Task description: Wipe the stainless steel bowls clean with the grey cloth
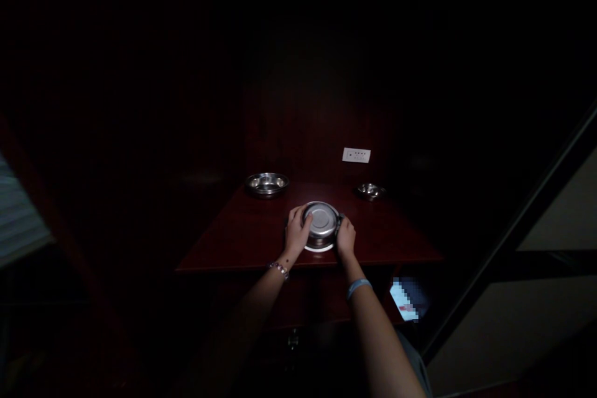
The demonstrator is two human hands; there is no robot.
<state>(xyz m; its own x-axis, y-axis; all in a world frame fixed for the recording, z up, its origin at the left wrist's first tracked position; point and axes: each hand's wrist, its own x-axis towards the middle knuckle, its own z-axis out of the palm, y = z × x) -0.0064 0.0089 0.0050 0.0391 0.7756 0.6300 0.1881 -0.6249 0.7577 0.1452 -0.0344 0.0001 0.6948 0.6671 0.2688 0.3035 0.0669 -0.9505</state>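
A shiny stainless steel bowl (321, 219) is bottom up between my hands, its ringed base facing up and a wide bright rim showing below. My left hand (297, 230) grips its left side, with the thumb lying over the wall. On the right side my right hand (346, 236) closes on the edge; a small dark patch shows by its fingers, too dim to make out. Whether the rim rests on the dark red wooden desktop (252, 242) or is lifted a little, I cannot tell.
A larger round steel dish (267, 185) sits at the desktop's back left, and a small steel bowl (370, 191) at the back right. A white socket panel (356, 155) is on the back wall. Dark panels flank the desk, and a lit, pixelated patch (405, 300) appears below right.
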